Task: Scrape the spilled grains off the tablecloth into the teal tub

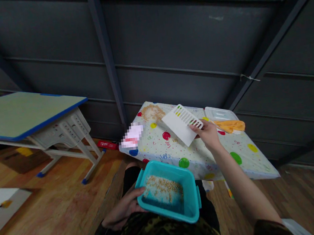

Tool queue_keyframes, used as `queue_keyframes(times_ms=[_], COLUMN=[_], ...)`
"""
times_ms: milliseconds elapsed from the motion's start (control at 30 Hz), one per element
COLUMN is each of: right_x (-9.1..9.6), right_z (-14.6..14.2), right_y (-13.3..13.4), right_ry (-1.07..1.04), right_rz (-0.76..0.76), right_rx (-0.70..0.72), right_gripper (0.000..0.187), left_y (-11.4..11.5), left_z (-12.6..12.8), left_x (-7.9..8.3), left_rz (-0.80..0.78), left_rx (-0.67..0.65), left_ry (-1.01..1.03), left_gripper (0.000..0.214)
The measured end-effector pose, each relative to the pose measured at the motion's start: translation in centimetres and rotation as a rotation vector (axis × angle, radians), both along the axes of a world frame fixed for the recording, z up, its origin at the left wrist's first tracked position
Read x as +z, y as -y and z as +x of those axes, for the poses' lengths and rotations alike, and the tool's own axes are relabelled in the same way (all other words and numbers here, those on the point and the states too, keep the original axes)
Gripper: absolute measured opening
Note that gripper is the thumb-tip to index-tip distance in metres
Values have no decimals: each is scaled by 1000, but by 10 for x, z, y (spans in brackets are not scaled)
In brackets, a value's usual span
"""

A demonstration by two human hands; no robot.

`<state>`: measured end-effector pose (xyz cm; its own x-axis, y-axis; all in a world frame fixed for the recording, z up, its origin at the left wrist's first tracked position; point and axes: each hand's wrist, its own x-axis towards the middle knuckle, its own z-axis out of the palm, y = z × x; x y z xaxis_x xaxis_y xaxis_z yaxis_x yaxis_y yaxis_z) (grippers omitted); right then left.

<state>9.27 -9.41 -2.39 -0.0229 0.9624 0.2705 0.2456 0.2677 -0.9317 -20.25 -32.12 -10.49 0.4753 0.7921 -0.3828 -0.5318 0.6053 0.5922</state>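
Observation:
My left hand grips the near-left edge of a teal plastic box held at my lap; the box holds a layer of rice mixed with beans. My right hand reaches out over the table and pinches a white slotted plastic plate by its right corner, tilted above the tablecloth. A heap of mixed grains lies on the table's far left corner.
The small table wears a white cloth with coloured balloons. A clear tray with an orange cloth sits at its far right. A green-topped desk stands left; a dark wall runs behind; wooden floor below.

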Motion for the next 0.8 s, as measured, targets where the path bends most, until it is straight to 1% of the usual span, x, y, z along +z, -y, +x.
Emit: queue_keyframes(times_ms=[67, 133, 233, 333, 433, 533, 633, 700, 800], right_x=[6, 7, 0, -12, -18, -18, -17, -17, -20], right_z=[19, 38, 56, 59, 54, 51, 54, 57, 61], right_y=[-15, -30, -50, -60, -62, -62, -66, -70, -74], right_ry=[-53, -60, -88, -101, -82, -57, -15, 41, 107], right_rz=[-7, -80, -222, -328, -383, -404, -440, -456, -454], right_rx=[-32, -5, 31, 89, 122, 148, 238, 289, 308], right_gripper=[59, 67, 66, 61, 60, 58, 57, 56, 53], left_y=[0, 0, -2, -4, -6, -8, -9, -10, -11], left_z=[-1, -1, 1, 2, 2, 2, 2, 3, 4], left_x=[-1, -1, -4, -8, -14, -21, -26, -27, -27], left_rz=[-23, -51, -53, -33, -15, 5, 33, 45, 50], left_rx=[-14, -28, -22, -5, 20, 43, 44, 40, 33], left_ry=[20, 24, 17, -41, -97, -111, -133, -148, -174], left_gripper=[55, 55, 53, 51, 53, 59, 58, 56, 54])
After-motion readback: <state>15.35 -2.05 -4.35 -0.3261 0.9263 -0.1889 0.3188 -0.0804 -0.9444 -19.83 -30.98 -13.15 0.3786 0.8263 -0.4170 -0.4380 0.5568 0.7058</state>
